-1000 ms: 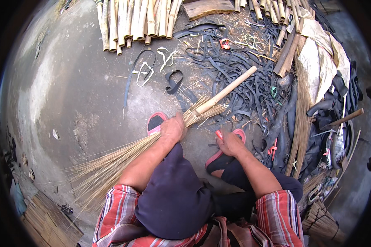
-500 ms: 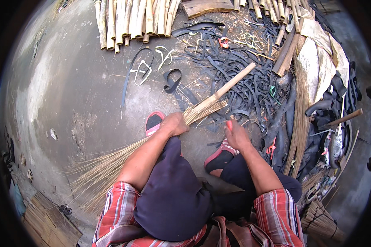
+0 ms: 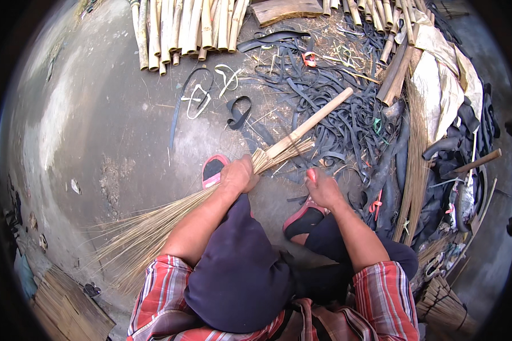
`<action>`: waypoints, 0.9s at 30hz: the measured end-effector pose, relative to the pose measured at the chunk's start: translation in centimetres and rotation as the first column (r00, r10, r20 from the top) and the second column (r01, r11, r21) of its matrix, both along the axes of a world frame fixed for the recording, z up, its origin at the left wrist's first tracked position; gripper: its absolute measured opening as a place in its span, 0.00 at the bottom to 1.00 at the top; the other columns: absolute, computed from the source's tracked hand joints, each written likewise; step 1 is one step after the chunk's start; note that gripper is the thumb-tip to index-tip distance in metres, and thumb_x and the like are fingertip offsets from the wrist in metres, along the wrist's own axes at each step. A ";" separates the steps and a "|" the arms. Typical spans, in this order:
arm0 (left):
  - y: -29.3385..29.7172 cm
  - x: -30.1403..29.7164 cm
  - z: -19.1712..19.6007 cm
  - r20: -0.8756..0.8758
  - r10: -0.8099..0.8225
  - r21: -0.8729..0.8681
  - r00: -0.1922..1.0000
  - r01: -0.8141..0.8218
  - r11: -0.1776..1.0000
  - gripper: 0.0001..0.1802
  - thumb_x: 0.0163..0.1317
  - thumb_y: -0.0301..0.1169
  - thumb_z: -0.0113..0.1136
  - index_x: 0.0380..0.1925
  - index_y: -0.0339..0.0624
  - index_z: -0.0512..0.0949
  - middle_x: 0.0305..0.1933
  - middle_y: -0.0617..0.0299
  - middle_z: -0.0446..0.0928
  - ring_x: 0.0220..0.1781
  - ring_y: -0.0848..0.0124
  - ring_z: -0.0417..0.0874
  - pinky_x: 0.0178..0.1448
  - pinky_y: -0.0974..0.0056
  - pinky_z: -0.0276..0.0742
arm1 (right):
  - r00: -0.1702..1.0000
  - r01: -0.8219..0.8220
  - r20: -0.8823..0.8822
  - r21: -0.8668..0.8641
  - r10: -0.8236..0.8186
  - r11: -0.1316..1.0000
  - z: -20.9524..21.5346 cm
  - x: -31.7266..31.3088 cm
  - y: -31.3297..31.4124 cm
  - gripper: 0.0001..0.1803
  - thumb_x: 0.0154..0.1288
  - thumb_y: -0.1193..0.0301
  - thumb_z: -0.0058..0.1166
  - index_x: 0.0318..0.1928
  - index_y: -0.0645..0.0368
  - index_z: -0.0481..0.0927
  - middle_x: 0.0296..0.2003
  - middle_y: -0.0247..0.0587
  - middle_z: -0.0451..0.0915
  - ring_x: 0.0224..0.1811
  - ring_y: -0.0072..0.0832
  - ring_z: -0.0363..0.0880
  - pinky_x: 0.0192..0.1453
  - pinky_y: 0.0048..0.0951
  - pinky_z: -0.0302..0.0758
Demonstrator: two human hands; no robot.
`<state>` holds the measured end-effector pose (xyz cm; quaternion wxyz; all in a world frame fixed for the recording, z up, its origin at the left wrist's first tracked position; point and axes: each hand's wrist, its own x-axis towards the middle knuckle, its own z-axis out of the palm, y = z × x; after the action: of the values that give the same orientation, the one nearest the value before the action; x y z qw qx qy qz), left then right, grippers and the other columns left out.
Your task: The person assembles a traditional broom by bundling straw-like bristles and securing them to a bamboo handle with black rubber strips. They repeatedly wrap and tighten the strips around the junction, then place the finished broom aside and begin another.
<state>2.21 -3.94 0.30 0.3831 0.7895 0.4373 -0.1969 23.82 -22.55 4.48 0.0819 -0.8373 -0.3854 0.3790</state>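
My left hand is wrapped round a broom of thin, straw-coloured sticks, just below where they bunch together. The long tips fan out to the lower left under my forearm. From the bunched end a smooth, pale bamboo handle points to the upper right. Cut stick ends surround its base. My right hand is closed on a tool with a red handle, a little to the right of the broom. A faint dark streak runs from the tool towards the bamboo handle; its shape is too blurred to make out.
A tangle of black rubber strips covers the floor ahead right. Bamboo poles lie at the far side. A tall bundle of brown sticks rests on the right, by a pale sack. A tied bundle sits lower right.
My right hand has shifted slightly left and down with the red-handled tool. A blurred dark streak now crosses near the base of the bamboo handle. My left hand keeps its grip.
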 end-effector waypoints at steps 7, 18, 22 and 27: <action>1.7 0.5 -2.3 0.107 -0.055 -0.222 0.993 0.078 0.972 0.29 0.49 0.42 0.74 0.49 0.34 0.87 0.47 0.36 0.88 0.52 0.46 0.90 0.59 0.50 0.84 | 0.978 -0.196 0.033 -0.201 0.207 0.960 0.0 3.5 -0.2 0.22 0.76 0.59 0.53 0.57 0.64 0.75 0.48 0.72 0.84 0.56 0.67 0.82 0.61 0.58 0.77; 2.3 1.1 -1.5 0.112 0.005 -0.277 0.994 0.027 0.961 0.28 0.49 0.42 0.74 0.45 0.32 0.88 0.44 0.39 0.88 0.50 0.47 0.91 0.56 0.51 0.84 | 0.997 -0.079 0.006 0.006 0.078 0.997 0.0 -0.9 -0.7 0.18 0.75 0.62 0.54 0.54 0.65 0.73 0.42 0.73 0.84 0.47 0.69 0.84 0.54 0.61 0.78; 1.9 1.4 -0.5 0.031 -0.037 -0.297 0.999 0.045 0.954 0.32 0.53 0.42 0.73 0.51 0.28 0.81 0.46 0.37 0.88 0.50 0.46 0.90 0.56 0.47 0.84 | 0.962 -0.264 -0.103 -0.111 0.253 0.958 -0.1 -2.4 -0.9 0.19 0.75 0.62 0.54 0.55 0.65 0.74 0.44 0.74 0.84 0.51 0.68 0.83 0.56 0.60 0.77; 0.2 0.8 -0.1 -0.045 -0.021 -0.005 0.999 0.021 1.000 0.41 0.55 0.44 0.74 0.61 0.26 0.72 0.50 0.34 0.86 0.55 0.42 0.89 0.60 0.45 0.83 | 0.999 -0.038 0.003 0.009 0.038 0.999 -1.0 0.1 -0.3 0.20 0.76 0.60 0.54 0.57 0.62 0.75 0.44 0.72 0.84 0.51 0.69 0.83 0.55 0.60 0.78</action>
<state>2.97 -3.70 0.22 0.3730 0.7884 0.4372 -0.2197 23.93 -22.83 3.52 0.0781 -0.8299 -0.4032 0.3776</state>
